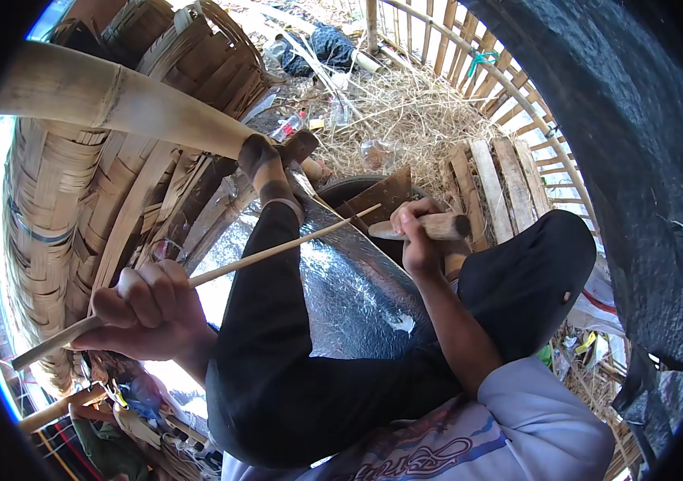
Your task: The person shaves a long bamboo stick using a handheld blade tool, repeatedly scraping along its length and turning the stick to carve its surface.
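My left hand (145, 309) is closed around a long thin wooden stick (277, 247), which slants up to the right across my leg. The stick's pale tapered tip lies near the middle of the view. My right hand (417, 236) grips a knife by its thick wooden handle (443, 227). The short pale blade (385, 231) points left, just below the stick's tip; whether they touch I cannot tell. A dark shiny sheet (349, 297) lies between my legs.
A thick bamboo pole (149, 112) crosses the upper left, beside woven bamboo baskets (60, 224). Beyond my feet are a dark round tub (349, 191), straw (405, 112) and a plastic bottle (291, 126). Wooden slats (492, 188) and a dark tarp (598, 144) stand right.
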A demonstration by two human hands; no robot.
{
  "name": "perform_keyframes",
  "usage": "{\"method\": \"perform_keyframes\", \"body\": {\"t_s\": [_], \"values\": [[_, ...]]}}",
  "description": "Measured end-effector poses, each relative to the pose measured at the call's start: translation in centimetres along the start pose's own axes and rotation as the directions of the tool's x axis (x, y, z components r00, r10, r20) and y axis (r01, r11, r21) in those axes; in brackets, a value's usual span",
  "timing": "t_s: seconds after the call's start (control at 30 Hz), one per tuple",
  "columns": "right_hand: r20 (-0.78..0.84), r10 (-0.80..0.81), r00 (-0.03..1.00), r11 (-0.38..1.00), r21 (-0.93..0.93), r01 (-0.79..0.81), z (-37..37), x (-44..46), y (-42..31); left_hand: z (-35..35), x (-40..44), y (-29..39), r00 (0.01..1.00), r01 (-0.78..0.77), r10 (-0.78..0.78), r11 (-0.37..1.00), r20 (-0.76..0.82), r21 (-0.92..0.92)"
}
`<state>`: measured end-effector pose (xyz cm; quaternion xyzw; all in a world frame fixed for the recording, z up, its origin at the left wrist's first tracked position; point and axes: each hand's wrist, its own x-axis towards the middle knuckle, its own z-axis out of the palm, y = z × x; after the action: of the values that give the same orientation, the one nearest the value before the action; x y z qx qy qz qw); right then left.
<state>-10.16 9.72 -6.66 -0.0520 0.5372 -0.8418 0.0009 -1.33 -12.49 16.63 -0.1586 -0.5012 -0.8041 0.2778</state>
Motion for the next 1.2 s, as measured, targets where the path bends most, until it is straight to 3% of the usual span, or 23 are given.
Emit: {"method": "perform_keyframes", "body": {"t_s": [0.03,0.1,0.13,0.17,0.23,0.27,0.3,0.37,0.4,0.43,0.5,0.53,0.6,0.63,0.7,0.77,0.83,0.87,1.03,1.1,1.17,1.2], "values": [[0.006,0.0,1.0,1.0,0.002,0.0,-0.6,-0.2,1.3,0.0,-0.2,0.0,0.998,0.027,-0.025,0.999,0.05,-0.041],[0.093,-0.063,0.994,0.945,-0.314,0.089,-1.3,-0.5,2.6,0.2,-1.0,0.3,0.999,-0.01,0.012,0.999,0.039,-0.049],[0.033,0.075,0.997,0.947,-0.316,-0.061,-1.6,-0.6,3.0,0.2,-1.5,0.3,0.998,-0.042,0.044,0.997,0.034,-0.062],[0.036,0.076,0.996,0.947,-0.315,-0.061,-2.1,-0.6,3.3,0.1,-1.9,0.4,0.998,-0.044,0.046,0.997,0.033,-0.06],[-0.042,0.076,0.996,0.996,0.051,-0.074,-1.7,-0.2,2.0,-0.3,-3.0,0.8,0.993,-0.115,0.114,0.993,-0.027,-0.014],[0.025,0.095,0.995,0.954,0.284,-0.098,-1.3,0.1,0.9,-0.7,-3.5,1.0,0.992,-0.126,0.126,0.992,-0.021,-0.011],[0.032,0.099,0.995,0.953,0.283,-0.104,-1.1,0.0,1.1,-0.6,-3.7,1.0,0.991,-0.129,0.129,0.992,-0.028,-0.006],[0.076,0.069,0.995,0.993,0.086,-0.076,-1.0,-0.1,1.8,-0.4,-3.9,0.8,0.987,-0.149,0.154,0.985,0.047,-0.091],[0.09,0.011,0.996,0.99,-0.138,0.001,-1.1,0.1,2.8,-0.5,-4.0,0.9,0.989,-0.142,0.145,0.986,0.03,-0.092],[0.115,-0.03,0.993,0.972,-0.227,0.056,-1.4,0.3,3.7,-0.6,-4.0,0.9,0.989,-0.145,0.148,0.985,0.029,-0.095],[0.06,0.046,0.997,0.964,-0.263,-0.029,-2.3,1.3,5.7,-0.8,-3.9,1.0,0.988,-0.154,0.155,0.987,0.01,-0.054],[0.061,0.046,0.997,0.966,-0.259,-0.029,-2.3,1.8,5.3,-0.7,-3.9,1.0,0.988,-0.155,0.155,0.987,0.012,-0.05],[-0.016,0.162,0.987,0.967,0.201,-0.155,-2.6,2.3,4.6,-0.6,-3.9,1.0,0.987,-0.157,0.16,0.983,0.017,-0.091],[0.019,0.121,0.992,0.962,0.245,-0.122,-2.4,2.0,3.8,-0.7,-4.0,1.0,0.988,-0.151,0.152,0.985,0.009,-0.086],[0.09,-0.026,0.996,0.986,-0.164,0.04,-2.6,0.6,5.1,-0.9,-4.1,1.0,0.987,-0.162,0.163,0.982,0.0,-0.101],[0.135,-0.03,0.99,0.986,-0.158,0.051,-2.8,0.8,5.9,-1.3,-3.9,0.9,0.987,-0.155,0.158,0.983,0.02,-0.099],[0.043,0.1,0.994,0.992,0.074,-0.103,-2.6,1.8,5.0,-1.3,-4.0,1.1,0.987,-0.158,0.158,0.983,0.002,-0.098],[0.034,0.121,0.992,0.989,0.082,-0.123,-2.6,2.1,4.4,-1.2,-4.0,1.1,0.987,-0.158,0.159,0.982,0.003,-0.101],[0.115,0.023,0.993,0.995,0.093,-0.034,-1.9,-0.4,3.7,-1.3,-4.5,1.2,0.984,-0.178,0.178,0.982,-0.009,-0.069],[0.269,-0.159,0.95,0.92,-0.308,0.242,-2.3,0.1,5.2,-1.5,-4.5,1.1,0.981,-0.191,0.192,0.978,0.005,-0.084],[0.192,-0.112,0.975,0.942,-0.291,0.165,-2.4,0.7,5.0,-1.5,-4.4,1.1,0.979,-0.204,0.202,0.975,-0.023,-0.086],[0.071,0.004,0.998,0.993,-0.121,0.005,-2.6,1.4,4.6,-1.5,-4.2,1.0,0.979,-0.202,0.201,0.976,-0.02,-0.086]]}}
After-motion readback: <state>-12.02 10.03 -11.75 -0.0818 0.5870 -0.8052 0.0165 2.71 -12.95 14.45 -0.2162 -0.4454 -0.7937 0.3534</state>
